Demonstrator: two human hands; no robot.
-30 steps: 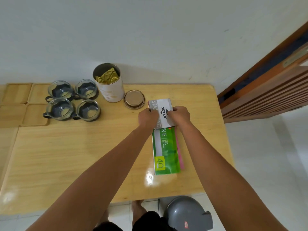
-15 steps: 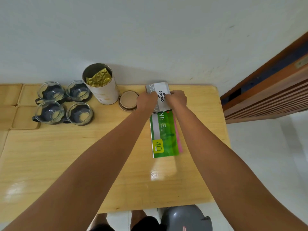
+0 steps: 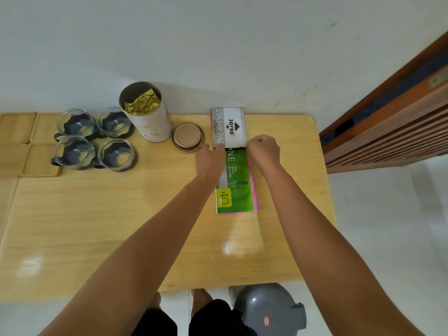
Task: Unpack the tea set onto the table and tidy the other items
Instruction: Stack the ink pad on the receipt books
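Observation:
Several glass tea cups point(image 3: 94, 139) with dark holders stand at the table's far left. An open round tin point(image 3: 148, 115) holding a gold foil pouch stands beside them, its lid point(image 3: 188, 137) lying to the right. A grey stamp pad box point(image 3: 229, 127) lies on the far end of a green booklet point(image 3: 236, 180) with pink sheets under it, close to the wall. My left hand point(image 3: 211, 158) sits at the box's near left corner, fingertips just touching it. My right hand point(image 3: 264, 149) is at the near right corner with loosely curled fingers that hold nothing.
Wooden trays point(image 3: 17, 141) lie at the far left under and beside the cups. The wooden table point(image 3: 97, 226) ends at the wall. A slatted wooden panel point(image 3: 388, 132) stands to the right. A grey bin point(image 3: 269, 309) sits on the floor by my feet.
Both hands pushed the stamp pad box and booklet away toward the wall, then let go of the box and drew back slightly to its near corners.

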